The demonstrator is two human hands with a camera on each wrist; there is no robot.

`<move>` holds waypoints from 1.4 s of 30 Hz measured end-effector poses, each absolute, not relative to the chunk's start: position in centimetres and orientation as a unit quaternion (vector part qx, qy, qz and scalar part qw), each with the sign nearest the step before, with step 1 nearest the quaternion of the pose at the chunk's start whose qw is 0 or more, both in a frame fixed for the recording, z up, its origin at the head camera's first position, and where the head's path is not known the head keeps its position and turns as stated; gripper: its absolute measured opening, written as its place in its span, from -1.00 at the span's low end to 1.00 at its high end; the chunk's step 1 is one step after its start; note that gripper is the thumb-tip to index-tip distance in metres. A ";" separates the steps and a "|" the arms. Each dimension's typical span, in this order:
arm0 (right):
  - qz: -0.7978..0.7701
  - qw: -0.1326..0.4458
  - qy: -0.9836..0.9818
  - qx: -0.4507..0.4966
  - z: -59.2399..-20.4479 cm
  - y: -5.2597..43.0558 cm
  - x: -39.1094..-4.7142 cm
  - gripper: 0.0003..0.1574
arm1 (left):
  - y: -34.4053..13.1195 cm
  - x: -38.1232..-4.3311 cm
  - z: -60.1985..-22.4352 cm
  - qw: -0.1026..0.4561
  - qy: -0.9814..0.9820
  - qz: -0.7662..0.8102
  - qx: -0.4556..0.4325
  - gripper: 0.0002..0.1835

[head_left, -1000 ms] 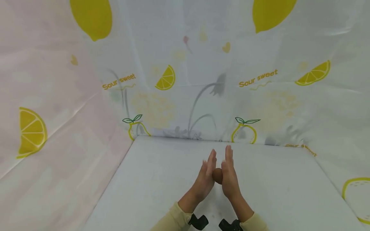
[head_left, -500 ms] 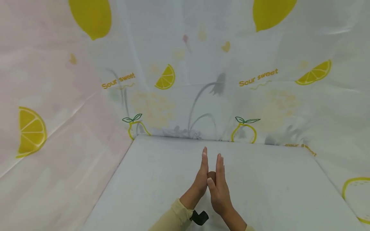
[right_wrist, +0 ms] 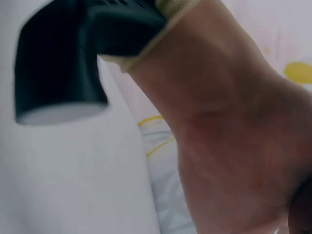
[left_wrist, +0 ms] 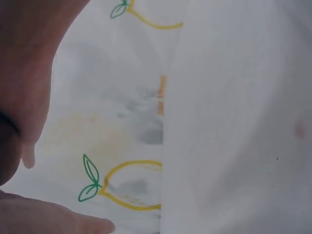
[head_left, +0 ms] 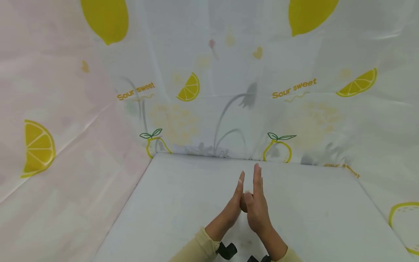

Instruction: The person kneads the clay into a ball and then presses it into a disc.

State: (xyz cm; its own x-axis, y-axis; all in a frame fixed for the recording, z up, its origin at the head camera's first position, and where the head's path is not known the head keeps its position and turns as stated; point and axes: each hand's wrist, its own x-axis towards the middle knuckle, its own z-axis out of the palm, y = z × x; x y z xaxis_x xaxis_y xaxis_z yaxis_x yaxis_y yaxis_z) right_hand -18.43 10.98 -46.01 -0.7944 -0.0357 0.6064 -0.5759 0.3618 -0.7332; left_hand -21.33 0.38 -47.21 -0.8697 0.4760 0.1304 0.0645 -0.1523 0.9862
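Tbl (head_left: 183,203) runs wide L & R of us, back edge at lemon-print cloth (head_left: 203,120). Our L hand (head_left: 233,206) & R hand (head_left: 258,211), fingers straight, sandwich the rd. brown ball (head_left: 243,206) btwn palms.

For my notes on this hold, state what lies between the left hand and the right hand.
In the head view, a brown ball lies between the left hand and the right hand, partly hidden by the right.

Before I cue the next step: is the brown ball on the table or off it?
Off: the brown ball is between the left hand and right hand, apart from the table in the left wrist view.
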 end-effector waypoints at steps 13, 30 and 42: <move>0.642 0.156 -0.715 0.229 -47.6 11.7 -20.4 -0.26 | -0.5 -21.4 -45.8 0.168 0.564 0.774 0.235 -0.18; 0.603 0.166 -0.754 0.202 -47.8 9.5 -18.1 -0.23 | 0.1 -23.0 -48.4 0.025 0.652 0.753 0.087 -0.22; 0.650 0.130 -0.728 0.174 -47.2 11.7 -21.3 -0.24 | 0.8 -20.9 -48.5 0.086 0.651 0.729 0.191 -0.20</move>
State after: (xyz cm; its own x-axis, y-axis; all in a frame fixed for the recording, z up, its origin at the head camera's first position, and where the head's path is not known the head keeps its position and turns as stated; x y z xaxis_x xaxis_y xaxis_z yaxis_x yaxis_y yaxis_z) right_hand -21.26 11.70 -47.24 -0.9055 -0.0841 0.4159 -0.4228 0.0952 -0.9012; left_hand -20.87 0.81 -48.52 -0.9125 0.3734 0.1669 0.1238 -0.1367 0.9829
